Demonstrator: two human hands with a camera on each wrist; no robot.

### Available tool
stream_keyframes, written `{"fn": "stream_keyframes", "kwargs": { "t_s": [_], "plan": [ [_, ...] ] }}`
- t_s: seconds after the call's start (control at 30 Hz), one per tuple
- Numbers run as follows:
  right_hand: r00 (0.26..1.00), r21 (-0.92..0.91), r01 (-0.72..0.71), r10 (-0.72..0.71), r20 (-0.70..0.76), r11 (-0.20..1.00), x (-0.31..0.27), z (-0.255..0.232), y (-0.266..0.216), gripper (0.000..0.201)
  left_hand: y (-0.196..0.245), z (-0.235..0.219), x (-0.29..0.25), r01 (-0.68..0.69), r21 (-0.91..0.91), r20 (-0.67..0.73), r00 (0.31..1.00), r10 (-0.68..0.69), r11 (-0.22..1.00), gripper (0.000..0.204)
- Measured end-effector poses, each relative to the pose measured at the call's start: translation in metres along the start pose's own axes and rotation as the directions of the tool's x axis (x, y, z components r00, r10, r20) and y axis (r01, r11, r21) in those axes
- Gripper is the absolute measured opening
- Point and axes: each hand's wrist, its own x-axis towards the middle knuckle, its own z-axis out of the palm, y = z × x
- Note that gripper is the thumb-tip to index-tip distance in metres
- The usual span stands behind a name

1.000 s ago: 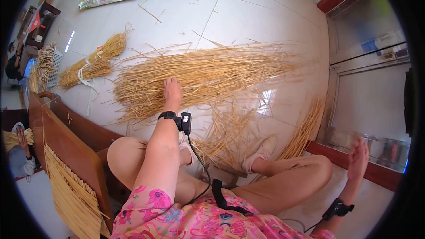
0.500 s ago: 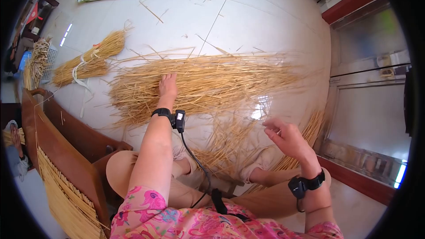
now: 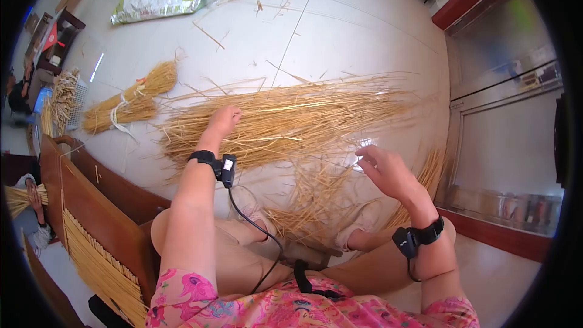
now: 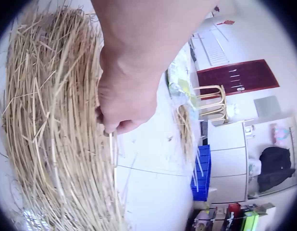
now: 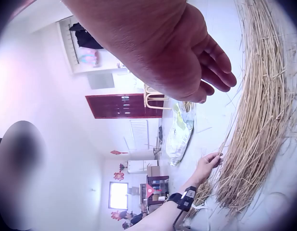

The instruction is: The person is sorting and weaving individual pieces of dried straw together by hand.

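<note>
The left arm reaches far forward, nearly straight, a black band with a small camera on its wrist. The left hand (image 3: 223, 119) is bent down at the wrist, its fingers (image 4: 110, 126) curled tight and pinching, seen in the wrist view from behind the knuckles. The right arm is bent at the elbow and raised on the right, also banded at the wrist. The right hand (image 3: 385, 170) hovers in the air, palm turned left, fingers (image 5: 218, 67) loosely bent and together, holding nothing.
</note>
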Motion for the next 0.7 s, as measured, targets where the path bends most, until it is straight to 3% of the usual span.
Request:
{"fn": "stream_keyframes", "kwargs": {
  "t_s": [0.1, 0.33, 0.5, 0.53, 0.63, 0.7],
  "plan": [
    [0.998, -0.026, 0.059, -0.06, -0.034, 0.998, -0.005, -0.004, -0.004, 0.02, 0.02, -0.054, -0.008, 0.057, -0.037, 0.207, 0.977, -0.048, 0.998, 0.023],
    [0.984, -0.036, 0.144, -0.147, -0.099, 0.989, -0.019, -0.007, -0.001, 0.021, 0.071, -0.152, -0.065, 0.015, -0.08, 0.04, 0.999, -0.012, 0.997, 0.025],
    [0.98, -0.067, 0.15, -0.157, -0.121, 0.986, -0.025, -0.004, 0.013, 0.02, 0.08, -0.158, -0.098, -0.065, -0.066, -0.176, 0.983, 0.053, 0.996, 0.02],
    [0.98, -0.069, 0.147, -0.155, -0.128, 0.987, -0.026, -0.004, 0.016, 0.02, 0.083, -0.157, -0.101, 0.0, -0.075, -0.176, 0.984, -0.013, 0.997, 0.019],
    [0.979, -0.08, 0.134, -0.145, -0.142, 0.988, -0.029, -0.004, 0.022, 0.02, 0.073, -0.148, -0.099, -0.082, 0.031, -0.252, 0.964, 0.087, 0.996, 0.017],
    [0.98, -0.099, 0.125, -0.138, -0.145, 0.987, -0.031, -0.007, 0.026, 0.02, 0.067, -0.14, -0.095, -0.196, 0.13, -0.324, 0.918, 0.229, 0.972, 0.016]
  ]
}}
